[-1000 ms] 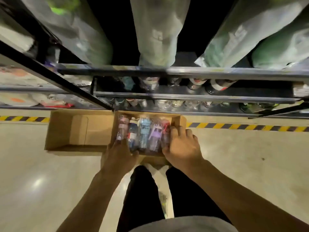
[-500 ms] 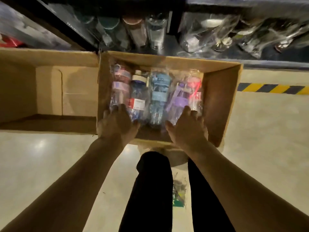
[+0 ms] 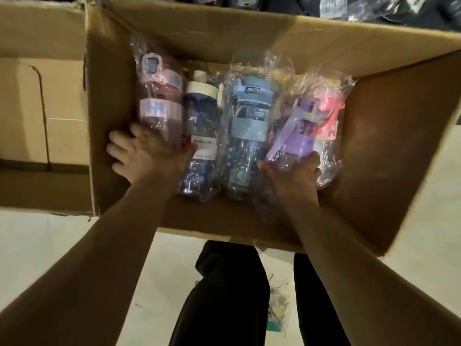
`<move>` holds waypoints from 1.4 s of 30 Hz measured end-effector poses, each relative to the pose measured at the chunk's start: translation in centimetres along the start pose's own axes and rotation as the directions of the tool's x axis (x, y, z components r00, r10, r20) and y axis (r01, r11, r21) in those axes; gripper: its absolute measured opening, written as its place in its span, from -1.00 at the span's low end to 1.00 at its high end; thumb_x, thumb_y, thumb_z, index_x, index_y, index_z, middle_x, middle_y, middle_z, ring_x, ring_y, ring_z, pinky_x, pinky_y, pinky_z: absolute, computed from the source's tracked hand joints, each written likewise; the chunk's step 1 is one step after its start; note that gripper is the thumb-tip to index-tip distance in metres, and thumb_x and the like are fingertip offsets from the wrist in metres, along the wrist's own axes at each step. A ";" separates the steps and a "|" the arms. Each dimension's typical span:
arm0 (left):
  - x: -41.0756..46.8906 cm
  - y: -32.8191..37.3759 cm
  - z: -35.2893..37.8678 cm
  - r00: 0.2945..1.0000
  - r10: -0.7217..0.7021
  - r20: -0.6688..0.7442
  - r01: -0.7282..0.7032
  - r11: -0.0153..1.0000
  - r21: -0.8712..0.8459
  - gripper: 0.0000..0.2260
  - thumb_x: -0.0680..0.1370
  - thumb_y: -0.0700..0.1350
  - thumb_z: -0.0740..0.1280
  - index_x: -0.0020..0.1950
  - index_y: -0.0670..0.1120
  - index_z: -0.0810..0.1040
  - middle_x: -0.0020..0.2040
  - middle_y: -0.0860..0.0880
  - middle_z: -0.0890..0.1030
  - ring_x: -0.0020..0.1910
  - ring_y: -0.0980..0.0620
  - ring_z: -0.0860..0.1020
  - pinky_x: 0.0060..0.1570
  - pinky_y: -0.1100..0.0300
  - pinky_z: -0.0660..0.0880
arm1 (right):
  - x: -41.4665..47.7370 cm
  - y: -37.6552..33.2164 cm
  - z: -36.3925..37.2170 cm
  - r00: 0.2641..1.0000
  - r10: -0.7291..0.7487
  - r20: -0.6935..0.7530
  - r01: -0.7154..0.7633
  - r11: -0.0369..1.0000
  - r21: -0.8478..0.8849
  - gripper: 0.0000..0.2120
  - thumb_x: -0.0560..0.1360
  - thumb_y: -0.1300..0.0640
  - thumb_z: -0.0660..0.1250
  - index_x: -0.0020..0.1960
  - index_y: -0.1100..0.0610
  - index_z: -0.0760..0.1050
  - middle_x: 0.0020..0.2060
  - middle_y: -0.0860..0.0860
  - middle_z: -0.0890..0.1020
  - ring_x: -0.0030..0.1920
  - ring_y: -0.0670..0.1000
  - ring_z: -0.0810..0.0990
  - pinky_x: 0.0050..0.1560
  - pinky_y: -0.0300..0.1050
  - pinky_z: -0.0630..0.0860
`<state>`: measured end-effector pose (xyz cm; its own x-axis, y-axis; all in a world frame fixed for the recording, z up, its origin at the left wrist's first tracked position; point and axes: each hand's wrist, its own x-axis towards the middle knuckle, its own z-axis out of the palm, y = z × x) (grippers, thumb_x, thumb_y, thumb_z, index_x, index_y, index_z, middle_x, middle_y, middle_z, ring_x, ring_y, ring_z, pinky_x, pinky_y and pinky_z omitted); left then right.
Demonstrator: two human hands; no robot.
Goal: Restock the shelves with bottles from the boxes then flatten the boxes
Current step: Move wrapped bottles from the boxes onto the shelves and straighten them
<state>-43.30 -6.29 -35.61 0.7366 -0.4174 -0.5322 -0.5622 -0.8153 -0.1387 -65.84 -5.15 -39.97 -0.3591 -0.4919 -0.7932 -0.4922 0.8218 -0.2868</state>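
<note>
**Unloading step: both hands down in the box, first bottles about to come out**

I judge this to be the restocking half of the task, with flattening a long way off. The open box [image 3: 379,151] sits on the floor [image 3: 50,236] just below the shelf [image 3: 374,6] and holds five plastic-wrapped bottles side by side.

My right hand [image 3: 291,178] is curled round the base of the purple bottle [image 3: 296,136]. My left hand [image 3: 147,158] lies over the base of the maroon bottle [image 3: 159,96], thumb toward the navy bottle [image 3: 199,116]. Blur keeps me from telling whether it has closed.

Every bottle lies flat, its long axis running from me toward the shelf: caps at the far end, bases at my hands. The pale blue bottle [image 3: 249,116] and the pink bottle [image 3: 329,116] lie untouched.

The next move calls for a firm hold through slippery wrap, a lift clear of the box wall, then tipping each bottle upright for the shelf. A second box [image 3: 37,96] stands touching on the left.
</note>
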 end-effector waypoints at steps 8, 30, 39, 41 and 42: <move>-0.2 0.3 0.5 1.000 0.028 0.011 -0.023 0.942 -0.335 -0.13 0.42 0.01 0.60 0.51 -0.13 0.13 0.43 -0.25 0.35 0.41 -0.35 0.39 0.36 -0.18 0.38 | 1.5 0.6 -1.1 0.997 0.019 0.071 -0.027 0.994 0.109 0.04 0.26 -0.09 0.69 0.53 0.06 0.13 0.36 0.08 0.41 0.38 0.20 0.45 0.34 0.22 0.52; -25.9 -3.8 -31.8 0.888 0.406 0.214 -0.077 0.591 -0.803 -0.27 0.24 0.04 0.56 0.39 -0.08 0.51 0.21 -0.10 0.66 0.12 -0.12 0.67 0.09 -0.14 0.66 | -32.6 -12.5 -29.9 0.848 -0.525 0.067 0.481 0.817 0.317 -0.59 0.34 0.33 0.57 0.12 0.35 0.49 -0.14 0.13 0.64 -0.19 -0.08 0.65 -0.16 -0.21 0.56; -39.0 -5.5 -51.1 0.676 0.724 -0.135 -0.393 0.200 -0.897 -0.55 0.47 -0.23 0.57 0.26 0.04 0.49 -0.09 0.03 0.69 -0.22 0.01 0.68 -0.39 0.16 0.56 | -53.5 -18.0 -46.0 0.675 -0.702 -0.226 0.732 0.601 0.320 -0.48 0.32 0.45 0.59 0.01 -0.06 0.50 -0.08 -0.07 0.70 -0.10 -0.09 0.69 -0.07 -0.13 0.65; -41.5 -4.8 -55.0 0.534 0.827 -0.175 -0.458 0.109 -0.882 -0.53 0.48 -0.12 0.55 0.22 -0.31 0.44 -0.14 -0.34 0.57 -0.31 -0.25 0.55 -0.42 0.00 0.45 | -56.3 -18.6 -48.8 0.623 -0.726 -0.290 0.780 0.554 0.290 -0.46 0.33 0.38 0.61 0.05 -0.09 0.45 0.03 -0.04 0.66 -0.05 -0.18 0.67 -0.06 -0.31 0.59; -42.8 -4.3 -56.7 0.495 0.846 -0.199 -0.487 0.081 -0.870 -0.50 0.46 -0.04 0.56 0.15 -0.35 0.44 -0.18 -0.37 0.55 -0.33 -0.28 0.53 -0.39 -0.03 0.42 | -57.4 -18.8 -50.2 0.603 -0.733 -0.315 0.797 0.534 0.282 -0.43 0.33 0.35 0.62 0.10 -0.10 0.42 0.09 -0.01 0.62 0.00 -0.21 0.64 -0.05 -0.37 0.55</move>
<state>-51.08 -7.66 35.16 -0.0360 -0.9759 -0.2151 -0.0769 -0.2119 0.9743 -75.76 -6.80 37.95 -0.1050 -0.9896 -0.0985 -0.3251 0.1278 -0.9370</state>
